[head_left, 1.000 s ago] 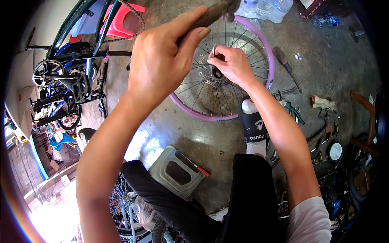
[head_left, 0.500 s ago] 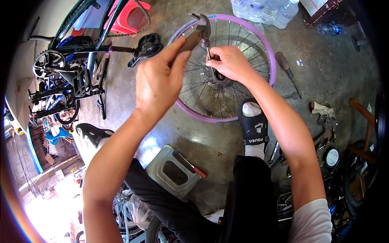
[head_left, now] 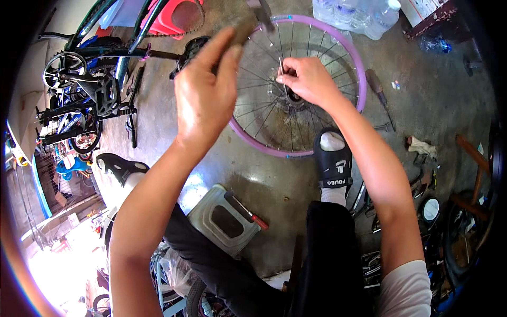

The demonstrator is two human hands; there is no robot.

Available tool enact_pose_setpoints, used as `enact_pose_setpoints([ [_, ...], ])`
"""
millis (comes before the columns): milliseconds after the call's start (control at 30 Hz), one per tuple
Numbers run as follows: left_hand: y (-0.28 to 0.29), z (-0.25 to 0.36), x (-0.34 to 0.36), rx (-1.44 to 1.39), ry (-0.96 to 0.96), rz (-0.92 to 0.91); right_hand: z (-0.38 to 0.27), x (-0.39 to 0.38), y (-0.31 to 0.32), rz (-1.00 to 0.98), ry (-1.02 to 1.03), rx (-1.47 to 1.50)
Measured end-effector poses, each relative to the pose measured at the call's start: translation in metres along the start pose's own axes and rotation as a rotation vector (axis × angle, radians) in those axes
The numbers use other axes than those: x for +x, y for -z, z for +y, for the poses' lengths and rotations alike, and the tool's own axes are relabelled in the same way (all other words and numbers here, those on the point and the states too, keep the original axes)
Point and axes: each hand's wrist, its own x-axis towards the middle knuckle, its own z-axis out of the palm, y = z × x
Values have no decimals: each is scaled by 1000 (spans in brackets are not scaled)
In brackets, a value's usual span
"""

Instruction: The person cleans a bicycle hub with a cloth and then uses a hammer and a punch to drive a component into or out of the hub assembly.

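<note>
A bicycle wheel with a purple rim (head_left: 360,74) lies flat on the concrete floor in front of me. My right hand (head_left: 309,80) is at the wheel's hub, pinching a thin metal rod that stands upright there. My left hand (head_left: 207,95) is raised above the wheel's left side and grips the handle of a hammer (head_left: 252,16), whose head points up toward the rim's far edge. My right foot in a black sandal (head_left: 334,164) rests against the near side of the rim.
A bicycle frame with cranks (head_left: 90,79) lies at the left. A grey plastic can with a red-tipped tool (head_left: 224,219) sits by my legs. A screwdriver (head_left: 379,95), water bottles (head_left: 359,13) and scattered tools (head_left: 422,190) lie to the right.
My left hand with the hammer dropped toward the hub and has lifted again, a little to the left. The right hand stays at the hub.
</note>
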Motion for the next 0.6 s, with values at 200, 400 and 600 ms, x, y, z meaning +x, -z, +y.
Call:
enact_pose_setpoints([
  [200,-2,-2,1,-88,43,-2,0,-4,-1,-3,-8,19],
  [400,-2,0,6,65,-68,-114,3,-4,0,-14,-25,58],
  [600,-3,3,-2,-38,-188,88,-1,1,-2,-56,-16,54],
])
